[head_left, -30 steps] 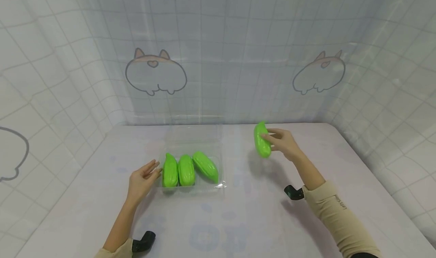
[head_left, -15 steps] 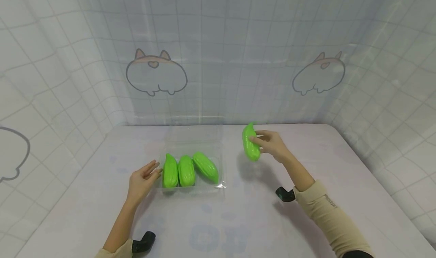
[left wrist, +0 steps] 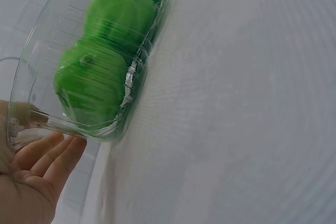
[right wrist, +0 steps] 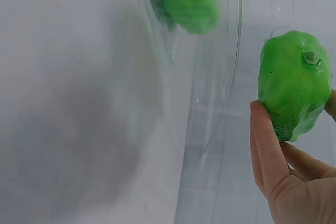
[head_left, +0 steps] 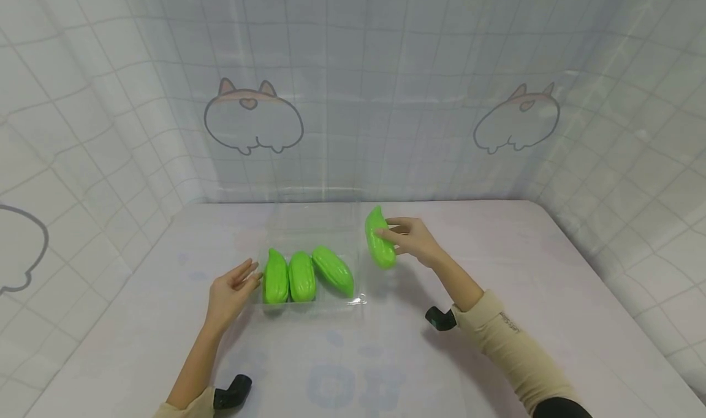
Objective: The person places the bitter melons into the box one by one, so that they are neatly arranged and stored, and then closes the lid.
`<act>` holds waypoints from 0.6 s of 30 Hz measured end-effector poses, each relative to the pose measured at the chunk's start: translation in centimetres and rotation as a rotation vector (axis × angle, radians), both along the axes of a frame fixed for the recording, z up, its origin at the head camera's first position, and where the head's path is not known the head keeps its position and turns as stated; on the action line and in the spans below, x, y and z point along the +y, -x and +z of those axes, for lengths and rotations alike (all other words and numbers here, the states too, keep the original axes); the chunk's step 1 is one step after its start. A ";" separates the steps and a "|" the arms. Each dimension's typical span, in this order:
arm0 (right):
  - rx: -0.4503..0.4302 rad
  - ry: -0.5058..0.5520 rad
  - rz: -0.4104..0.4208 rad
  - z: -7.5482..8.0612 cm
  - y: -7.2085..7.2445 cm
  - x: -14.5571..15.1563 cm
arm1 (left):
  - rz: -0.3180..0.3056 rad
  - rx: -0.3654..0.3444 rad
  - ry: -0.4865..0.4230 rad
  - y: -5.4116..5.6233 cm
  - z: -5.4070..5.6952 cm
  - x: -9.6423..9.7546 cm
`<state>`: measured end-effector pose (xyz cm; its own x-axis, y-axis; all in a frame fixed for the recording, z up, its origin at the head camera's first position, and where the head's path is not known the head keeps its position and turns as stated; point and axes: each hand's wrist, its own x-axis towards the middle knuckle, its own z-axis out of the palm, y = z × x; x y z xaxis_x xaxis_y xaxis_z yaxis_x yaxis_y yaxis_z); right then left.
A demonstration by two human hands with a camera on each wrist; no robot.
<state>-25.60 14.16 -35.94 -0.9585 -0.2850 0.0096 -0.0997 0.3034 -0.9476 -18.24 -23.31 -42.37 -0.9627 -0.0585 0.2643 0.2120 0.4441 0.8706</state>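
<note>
My right hand pinches a glossy green gourd between thumb and fingers, above the table at the right side of a clear plastic box. In the right wrist view the ridged gourd shows a round stem end, with fingertips under it. Three similar gourds lie in the box: two upright ones side by side at the left, and a slanted gourd at the right. My left hand rests its fairly straight fingers against the box's left wall; the left wrist view shows these fingers at the wall.
The box's clear lid lies folded back behind it. A pale table cover carries faint prints. White gridded curtains enclose the table at the back and both sides. Black wrist mounts stick out from the sleeves.
The right hand has carried its gourd leftward and slightly toward the person, from well right of the box to right beside it. The left hand and the three boxed gourds stay put.
</note>
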 end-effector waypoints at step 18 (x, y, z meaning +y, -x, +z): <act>-0.020 0.023 0.060 0.0 -0.1 -4.1 | 0.008 -0.014 0.002 0.0 0.2 0.2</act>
<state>-25.46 10.05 -35.96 -0.9398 -0.3416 -0.0022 -0.0978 0.2752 -0.9564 -18.22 -23.14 -42.12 -0.9659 -0.0653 0.2505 0.1960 0.4473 0.8726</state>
